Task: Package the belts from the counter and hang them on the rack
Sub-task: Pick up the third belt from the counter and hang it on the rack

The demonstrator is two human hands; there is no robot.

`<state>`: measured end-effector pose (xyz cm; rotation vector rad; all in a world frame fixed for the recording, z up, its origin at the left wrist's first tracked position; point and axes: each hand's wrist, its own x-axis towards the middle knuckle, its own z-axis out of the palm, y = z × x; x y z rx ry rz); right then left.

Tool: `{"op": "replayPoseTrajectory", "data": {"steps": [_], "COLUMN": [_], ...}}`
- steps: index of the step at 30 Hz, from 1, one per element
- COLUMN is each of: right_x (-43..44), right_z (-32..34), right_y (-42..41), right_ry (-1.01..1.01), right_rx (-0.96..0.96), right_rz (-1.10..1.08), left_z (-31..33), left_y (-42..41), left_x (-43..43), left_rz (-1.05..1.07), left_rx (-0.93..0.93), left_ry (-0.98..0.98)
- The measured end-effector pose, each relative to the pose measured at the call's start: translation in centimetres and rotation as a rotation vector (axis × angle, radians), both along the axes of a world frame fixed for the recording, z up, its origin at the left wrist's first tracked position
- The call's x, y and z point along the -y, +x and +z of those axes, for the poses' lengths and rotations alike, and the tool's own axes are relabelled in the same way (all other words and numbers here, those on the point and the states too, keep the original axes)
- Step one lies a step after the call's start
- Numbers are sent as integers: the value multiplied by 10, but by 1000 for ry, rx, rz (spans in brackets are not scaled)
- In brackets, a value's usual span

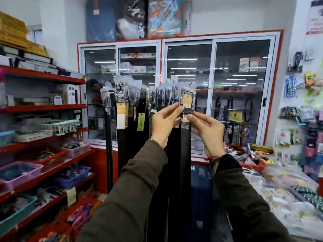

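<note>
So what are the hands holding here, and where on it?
Both hands pinch the plastic-wrapped belt near its top, just below the buckle and tag.

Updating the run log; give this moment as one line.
both hands: left hand, right hand | holding packaged belt | at rack, hanging

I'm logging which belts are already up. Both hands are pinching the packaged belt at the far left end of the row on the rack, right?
Not quite. Both hands, the left hand and right hand, do pinch a packaged belt, but the head view shows it at the right end of the hanging row, not the far left.
</note>
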<state>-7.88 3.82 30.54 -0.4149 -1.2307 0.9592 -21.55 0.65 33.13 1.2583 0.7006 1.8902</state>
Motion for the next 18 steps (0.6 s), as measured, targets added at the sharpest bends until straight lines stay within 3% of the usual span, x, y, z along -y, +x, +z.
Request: {"op": "replayPoseTrajectory", "data": {"steps": [8,18], "right_x": [-27,-45], "right_z": [31,26], "right_y": [11,10], "right_ry": [31,2], "right_rx": [-48,5], "right_rz": [-36,-37], "left_z": [33,29], "left_y": [25,25], "left_x": [-22,-36], "left_rz": [32,79], "left_rx": [38,88], "left_ry": [11,-36]}}
